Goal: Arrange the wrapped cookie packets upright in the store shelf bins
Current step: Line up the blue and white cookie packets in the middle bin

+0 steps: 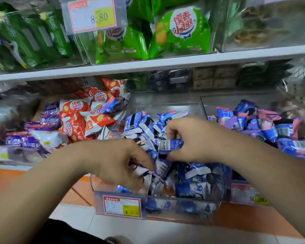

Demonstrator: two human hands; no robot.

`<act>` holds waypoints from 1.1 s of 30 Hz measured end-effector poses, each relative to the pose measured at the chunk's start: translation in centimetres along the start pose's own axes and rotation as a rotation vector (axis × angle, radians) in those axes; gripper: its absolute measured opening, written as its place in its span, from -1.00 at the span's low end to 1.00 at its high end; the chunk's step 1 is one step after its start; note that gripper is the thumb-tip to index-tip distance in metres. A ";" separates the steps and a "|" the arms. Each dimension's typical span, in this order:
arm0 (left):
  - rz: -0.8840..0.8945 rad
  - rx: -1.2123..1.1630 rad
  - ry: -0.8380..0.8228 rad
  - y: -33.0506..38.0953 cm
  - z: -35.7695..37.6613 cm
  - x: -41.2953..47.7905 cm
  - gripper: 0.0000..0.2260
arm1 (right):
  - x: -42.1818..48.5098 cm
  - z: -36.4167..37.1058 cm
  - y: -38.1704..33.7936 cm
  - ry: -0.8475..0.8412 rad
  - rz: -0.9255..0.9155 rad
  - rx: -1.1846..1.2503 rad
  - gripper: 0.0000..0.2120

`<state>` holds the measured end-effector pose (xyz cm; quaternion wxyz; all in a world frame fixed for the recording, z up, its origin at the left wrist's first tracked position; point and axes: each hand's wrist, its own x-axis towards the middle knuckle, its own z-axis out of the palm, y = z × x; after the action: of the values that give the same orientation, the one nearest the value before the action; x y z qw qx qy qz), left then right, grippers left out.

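My right hand (195, 137) pinches a blue packet (170, 145), long axis three-to-nine, at that hand's nine o'clock. My left hand (120, 164) grips a second packet (162, 167).

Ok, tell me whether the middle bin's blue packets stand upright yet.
Not upright: the blue packets lie jumbled at all angles in the clear bin.

A white shelf board (148, 66) runs across the upper part of the view, sloping up to the right. Above it sit green snack bags (181, 32) and a price tag (93, 14) reading 8.80 (the rest of its print is blurred). The floor (113, 226) is pale tile, with orange tiles (5, 180) nearer the shelving. The light is even and soft.
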<state>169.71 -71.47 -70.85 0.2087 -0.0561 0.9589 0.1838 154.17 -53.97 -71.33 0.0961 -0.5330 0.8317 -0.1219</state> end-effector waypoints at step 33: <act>0.023 -0.106 0.251 2.2 0.3 0.2 -0.71 | -1.9 0.0 2.0 0.180 0.063 0.461 -0.79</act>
<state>169.22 -69.28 -70.44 0.0818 -0.0788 0.9670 0.2280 153.20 -51.38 -71.87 0.1446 -0.4580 0.8032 -0.3524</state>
